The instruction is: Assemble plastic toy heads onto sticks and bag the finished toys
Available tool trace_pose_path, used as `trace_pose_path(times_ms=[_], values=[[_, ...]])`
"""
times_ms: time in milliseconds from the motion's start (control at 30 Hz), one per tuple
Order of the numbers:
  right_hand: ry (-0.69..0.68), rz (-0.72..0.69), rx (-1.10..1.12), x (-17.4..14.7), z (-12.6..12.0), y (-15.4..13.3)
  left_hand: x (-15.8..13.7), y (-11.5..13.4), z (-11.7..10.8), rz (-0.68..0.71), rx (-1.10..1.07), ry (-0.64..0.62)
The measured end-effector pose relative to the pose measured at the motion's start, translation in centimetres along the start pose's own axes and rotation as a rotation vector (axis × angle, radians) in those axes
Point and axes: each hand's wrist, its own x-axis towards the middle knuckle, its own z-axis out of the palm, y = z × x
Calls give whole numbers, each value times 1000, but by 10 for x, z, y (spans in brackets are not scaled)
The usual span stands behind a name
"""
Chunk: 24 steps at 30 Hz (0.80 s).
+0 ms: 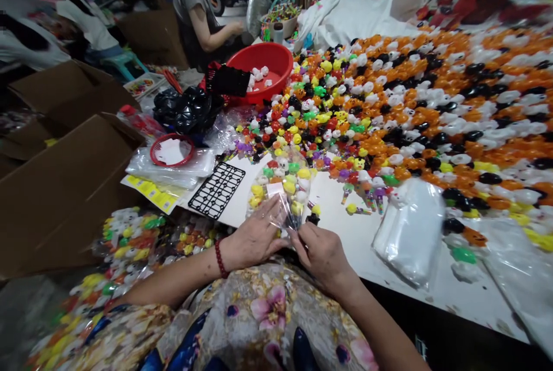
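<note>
A clear plastic bag (280, 175) filled with small colourful plastic toys lies at the table's front edge, with a small white card visible in it. My left hand (253, 235), a red bead bracelet at its wrist, holds the bag's near side with fingers laid across the plastic. Gathered plastic at the bag's near end is pinched in my right hand (322, 253), the fingers closed. Just beyond that hand lie a small yellow-headed toy (316, 209) and a black piece. Left of the bag is a black plastic grid (217, 189).
A heap of toys (415, 106) covers the table's right and back. A stack of clear bags (410, 233) lies right. At left are a red basket (173, 151) with white cards, cardboard boxes (64, 186) and filled bags (129, 233). Behind a red basin (263, 71) sits another person (194, 14).
</note>
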Motion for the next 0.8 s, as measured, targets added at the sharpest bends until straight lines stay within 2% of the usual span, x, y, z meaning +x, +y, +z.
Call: trace_pose_path(times_ms=[67,167,233,333,433,567,667,800], values=[[-37,-3,50,-2,-3,1,-8,-2,-10,133,-24,68],[-70,0,88,-3,-6,0,-25,-4,-19,296,15,264],[-79,4,94,-3,-8,-1,-35,-5,-20,222,90,393],[-81,-12,90,-2,-10,-2,-41,-5,-15,-81,217,466],[-79,-60,66,1,-11,-3,-37,-8,-11,-264,329,415],[-65,-139,-62,16,-17,3,-23,-18,-16,-260,433,216],[-33,-193,-221,41,-28,12,-5,-33,-34,-237,457,106],[14,-203,-407,89,-49,24,26,-55,-76,-270,453,53]])
